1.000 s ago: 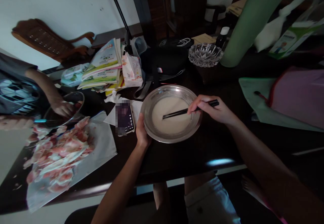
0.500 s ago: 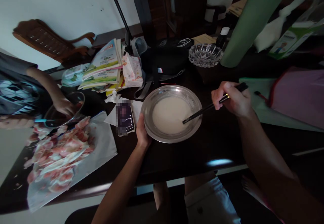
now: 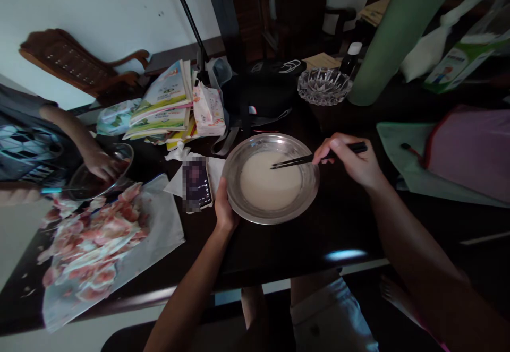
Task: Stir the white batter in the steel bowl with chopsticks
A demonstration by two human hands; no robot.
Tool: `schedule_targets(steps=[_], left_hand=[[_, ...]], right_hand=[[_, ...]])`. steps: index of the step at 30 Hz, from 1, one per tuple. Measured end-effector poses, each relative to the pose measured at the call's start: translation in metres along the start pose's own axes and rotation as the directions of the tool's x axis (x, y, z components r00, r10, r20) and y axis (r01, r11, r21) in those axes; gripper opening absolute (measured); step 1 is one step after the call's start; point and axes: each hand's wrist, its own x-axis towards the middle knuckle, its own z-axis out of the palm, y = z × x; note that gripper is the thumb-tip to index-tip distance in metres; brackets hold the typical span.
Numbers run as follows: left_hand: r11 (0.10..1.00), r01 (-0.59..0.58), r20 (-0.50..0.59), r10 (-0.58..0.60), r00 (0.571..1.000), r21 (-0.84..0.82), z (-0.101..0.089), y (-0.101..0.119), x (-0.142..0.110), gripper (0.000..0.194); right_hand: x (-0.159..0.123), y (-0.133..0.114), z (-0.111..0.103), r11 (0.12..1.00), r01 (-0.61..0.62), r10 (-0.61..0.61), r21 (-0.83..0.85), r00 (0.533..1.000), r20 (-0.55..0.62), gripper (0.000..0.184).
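Note:
A shallow metal bowl (image 3: pixel 269 216) stands on the dark table in front of me, holding a milky white liquid (image 3: pixel 266 187). My left hand (image 3: pixel 225 207) grips the bowl's left rim, thumb on top and the other fingers hidden underneath. In my right hand (image 3: pixel 350 160) is a pair of black chopsticks (image 3: pixel 295 161), held closed around their upper part. Their tips reach over the right rim and touch the liquid near the middle of the bowl. Just left of my left hand lies a lit phone (image 3: pixel 198 185) on white paper.
At left, another person's hand (image 3: pixel 101 165) works in a glass bowl (image 3: pixel 126 171); their other hand holds a knife. Pinkish peels (image 3: pixel 99 240) cover a white sheet (image 3: pixel 163 219). Behind stand stacked books (image 3: pixel 163 102), a tissue pack (image 3: pixel 207 110), a crystal dish (image 3: pixel 324 87) and a green cylinder (image 3: pixel 392 49).
My right hand moved out to the right with the chopsticks, then came back left. The tips swept to the liquid's right side and back toward its middle. My left hand stayed on the rim.

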Motion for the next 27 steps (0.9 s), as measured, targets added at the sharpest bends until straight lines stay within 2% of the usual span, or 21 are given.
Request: schedule_targets(steps=[3, 5, 11, 15, 18, 20, 23, 27], left_hand=[[1.000, -0.007, -0.009, 0.007, 1.000, -0.023, 0.001, 0.000, 0.000, 0.032], [1.000, -0.004, -0.024, 0.004, 1.000, -0.029, 0.001, 0.001, 0.000, 0.031], [1.000, -0.016, -0.020, 0.017, 1.000, 0.009, 0.001, 0.001, 0.001, 0.031], [1.000, -0.018, 0.010, 0.017, 1.000, 0.026, -0.001, 0.000, 0.001, 0.035], [1.000, -0.009, 0.007, 0.009, 1.000, 0.008, -0.001, 0.000, 0.001, 0.034], [1.000, -0.009, 0.015, 0.009, 1.000, 0.002, -0.001, 0.000, 0.001, 0.033], [1.000, -0.022, 0.019, 0.022, 1.000, 0.000, -0.001, -0.001, 0.001, 0.033], [1.000, -0.021, -0.010, 0.021, 1.000, -0.010, -0.002, -0.001, 0.003, 0.032]], right_hand=[[0.003, -0.001, -0.010, 0.996, 0.043, -0.034, 0.083, 0.993, -0.109, 0.043], [0.004, -0.003, -0.014, 0.988, 0.053, -0.039, 0.142, 0.994, -0.103, 0.043], [-0.001, -0.004, -0.004, 0.973, -0.060, 0.035, 0.224, 0.993, 0.115, 0.045], [-0.003, -0.002, 0.009, 0.989, -0.065, 0.032, 0.132, 0.970, 0.241, 0.039], [-0.002, -0.001, 0.016, 0.998, -0.029, 0.014, 0.048, 0.961, 0.275, 0.038], [-0.002, -0.001, 0.015, 1.000, -0.007, 0.007, -0.004, 0.973, 0.229, 0.038], [-0.001, -0.001, 0.006, 0.999, 0.021, -0.019, -0.040, 0.998, 0.058, 0.041], [0.002, -0.001, -0.011, 0.997, 0.068, -0.061, 0.043, 0.986, -0.153, 0.044]])
